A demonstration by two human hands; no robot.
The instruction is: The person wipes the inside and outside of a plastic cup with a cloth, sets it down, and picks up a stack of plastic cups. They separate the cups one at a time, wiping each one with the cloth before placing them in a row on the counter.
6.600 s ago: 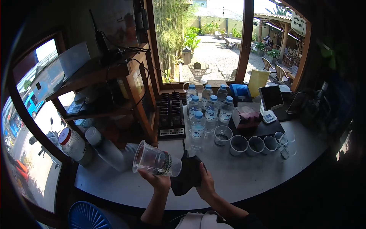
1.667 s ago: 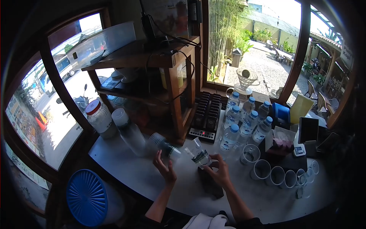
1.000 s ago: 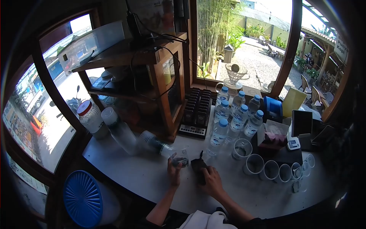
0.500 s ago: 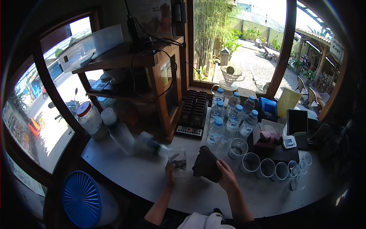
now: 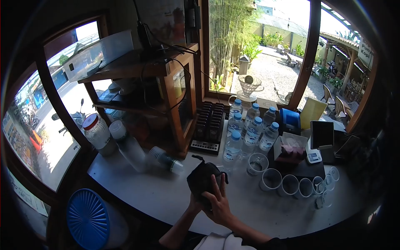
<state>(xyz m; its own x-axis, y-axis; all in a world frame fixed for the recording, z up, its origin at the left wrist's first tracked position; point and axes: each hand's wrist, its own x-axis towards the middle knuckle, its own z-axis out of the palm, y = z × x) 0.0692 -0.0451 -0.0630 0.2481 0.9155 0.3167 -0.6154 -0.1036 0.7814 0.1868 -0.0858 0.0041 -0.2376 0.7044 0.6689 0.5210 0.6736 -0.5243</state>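
A black cloth [image 5: 203, 178] is bunched up over the front middle of the counter, between my two hands. My left hand [image 5: 194, 205] is closed low on its left side, around the clear plastic cup, which the cloth now hides. From the right, my right hand [image 5: 218, 205] presses the cloth, with some fingers stretched up along it and the thumb side across its lower part. On the right, a row of clear plastic cups [image 5: 271, 180] stands along the counter. A stack of cups [image 5: 164, 159] lies on its side to the left of the cloth.
Several water bottles [image 5: 232, 146] with blue caps stand behind the cloth, near a black keypad-like device [image 5: 207, 129]. A tissue box [image 5: 290, 146] and a small screen [image 5: 322, 134] are at right. A wooden shelf [image 5: 166, 83], a red-lidded jar [image 5: 99, 132] and a blue-lidded bin [image 5: 88, 218] are at left.
My right hand has brought the black cloth leftward onto the clear cup in my left hand, covering it. Both hands are now together, lower and closer to my body.
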